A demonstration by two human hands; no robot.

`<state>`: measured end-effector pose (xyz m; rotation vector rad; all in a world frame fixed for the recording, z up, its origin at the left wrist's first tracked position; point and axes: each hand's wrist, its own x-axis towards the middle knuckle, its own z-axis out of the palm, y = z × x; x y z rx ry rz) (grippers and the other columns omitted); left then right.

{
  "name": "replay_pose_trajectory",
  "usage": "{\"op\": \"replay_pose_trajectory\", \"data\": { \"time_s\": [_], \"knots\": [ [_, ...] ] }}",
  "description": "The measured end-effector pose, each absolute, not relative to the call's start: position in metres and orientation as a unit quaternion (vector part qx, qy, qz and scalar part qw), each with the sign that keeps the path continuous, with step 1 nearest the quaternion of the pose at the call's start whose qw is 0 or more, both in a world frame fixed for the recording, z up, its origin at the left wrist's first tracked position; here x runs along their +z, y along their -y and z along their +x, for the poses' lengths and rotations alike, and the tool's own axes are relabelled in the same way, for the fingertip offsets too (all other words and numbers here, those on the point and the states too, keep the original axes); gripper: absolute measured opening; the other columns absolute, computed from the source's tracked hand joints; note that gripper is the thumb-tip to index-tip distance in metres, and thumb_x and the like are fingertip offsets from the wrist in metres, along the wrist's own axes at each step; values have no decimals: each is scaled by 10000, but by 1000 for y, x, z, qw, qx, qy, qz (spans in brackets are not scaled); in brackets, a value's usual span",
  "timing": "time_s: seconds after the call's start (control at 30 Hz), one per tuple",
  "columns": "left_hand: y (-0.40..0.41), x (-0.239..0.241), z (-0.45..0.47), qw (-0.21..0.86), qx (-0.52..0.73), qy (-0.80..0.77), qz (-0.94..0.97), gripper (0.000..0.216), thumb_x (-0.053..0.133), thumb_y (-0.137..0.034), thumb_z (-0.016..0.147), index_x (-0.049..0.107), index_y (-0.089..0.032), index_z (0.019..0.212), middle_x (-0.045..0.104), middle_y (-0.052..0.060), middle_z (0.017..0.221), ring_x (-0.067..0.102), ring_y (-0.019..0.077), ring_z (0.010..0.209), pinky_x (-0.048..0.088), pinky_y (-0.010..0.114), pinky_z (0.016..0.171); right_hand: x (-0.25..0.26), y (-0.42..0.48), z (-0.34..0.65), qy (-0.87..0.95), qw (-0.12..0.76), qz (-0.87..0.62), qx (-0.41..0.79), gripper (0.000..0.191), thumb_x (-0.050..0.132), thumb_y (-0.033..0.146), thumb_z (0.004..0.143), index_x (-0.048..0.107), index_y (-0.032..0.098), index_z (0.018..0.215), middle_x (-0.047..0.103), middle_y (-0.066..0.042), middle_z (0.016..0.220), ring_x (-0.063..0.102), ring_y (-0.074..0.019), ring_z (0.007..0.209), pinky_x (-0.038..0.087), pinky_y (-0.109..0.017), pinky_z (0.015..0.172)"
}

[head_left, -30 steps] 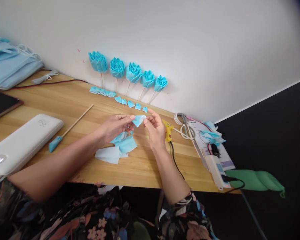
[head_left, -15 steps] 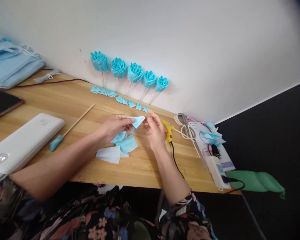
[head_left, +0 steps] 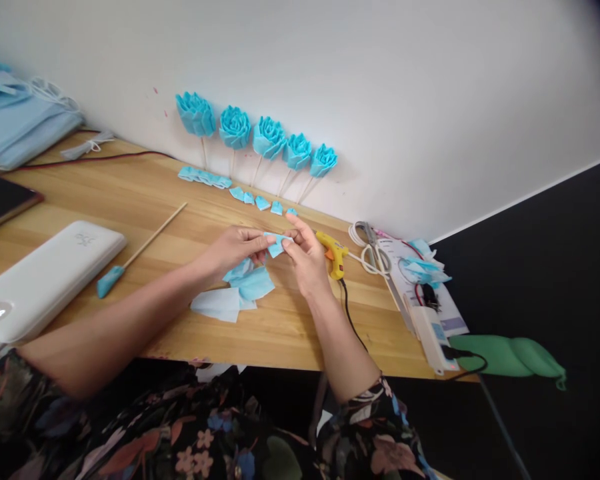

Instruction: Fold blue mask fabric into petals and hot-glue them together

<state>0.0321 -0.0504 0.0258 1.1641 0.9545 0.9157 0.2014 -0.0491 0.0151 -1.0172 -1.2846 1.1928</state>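
Note:
My left hand (head_left: 235, 248) and my right hand (head_left: 305, 257) meet above the wooden table (head_left: 130, 193) and both pinch one small blue fabric piece (head_left: 276, 245) between thumb and fingers. Just below them lie loose blue and white fabric pieces (head_left: 233, 293). A row of small folded blue petals (head_left: 260, 201) runs along the table behind my hands. Several finished blue fabric roses (head_left: 260, 137) on sticks lean against the wall.
A yellow glue gun (head_left: 333, 253) with a black cord lies right of my right hand. Scissors (head_left: 373, 243), papers and a power strip (head_left: 433, 333) sit at the right end. A wooden stick with a blue tip (head_left: 130, 257), a white power bank (head_left: 45, 277), a phone (head_left: 0, 200) and stacked masks (head_left: 20, 120) are on the left.
My hands have come closer together on the blue piece, which now looks folded smaller between the fingertips. The view has shifted slightly.

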Motion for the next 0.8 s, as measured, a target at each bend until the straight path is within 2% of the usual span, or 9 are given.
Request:
{"op": "replay_pose_trajectory", "data": {
  "time_s": [0.13, 0.3, 0.43, 0.53, 0.8],
  "knots": [
    [51, 27, 33, 641, 405, -390, 523, 398, 647, -537, 809, 677, -159, 688, 647, 39, 639, 567, 134, 605, 449, 257, 598, 16, 50, 201, 531, 533, -431, 498, 459, 660, 293, 768, 616, 297, 1225, 591, 15, 845, 559, -137, 765, 523, -306, 741],
    [50, 26, 32, 641, 398, -418, 506, 262, 704, -386, 778, 664, -163, 647, 604, 18, 574, 510, 109, 523, 378, 241, 517, 14, 50, 202, 535, 531, -423, 503, 454, 671, 318, 772, 624, 296, 1223, 610, 13, 862, 575, -138, 778, 519, -308, 749],
    [49, 29, 30, 635, 414, -430, 490, 251, 687, -321, 776, 636, -163, 588, 589, 14, 555, 499, 106, 519, 386, 243, 524, 15, 48, 204, 520, 546, -425, 501, 417, 662, 393, 796, 639, 293, 1200, 661, -16, 959, 611, -164, 872, 521, -314, 750],
    [48, 30, 30, 637, 430, -425, 478, 247, 684, -317, 769, 629, -164, 584, 598, 16, 567, 507, 110, 537, 404, 246, 545, 16, 47, 205, 499, 555, -445, 496, 374, 650, 419, 800, 669, 278, 1146, 679, -38, 992, 611, -183, 903, 528, -312, 715],
    [44, 23, 29, 653, 440, -403, 467, 250, 686, -344, 771, 636, -159, 610, 613, 22, 585, 514, 108, 546, 414, 245, 561, 12, 47, 201, 495, 537, -450, 515, 243, 698, 418, 754, 734, 246, 921, 702, -21, 874, 594, -151, 767, 522, -280, 649]
  ]
}}
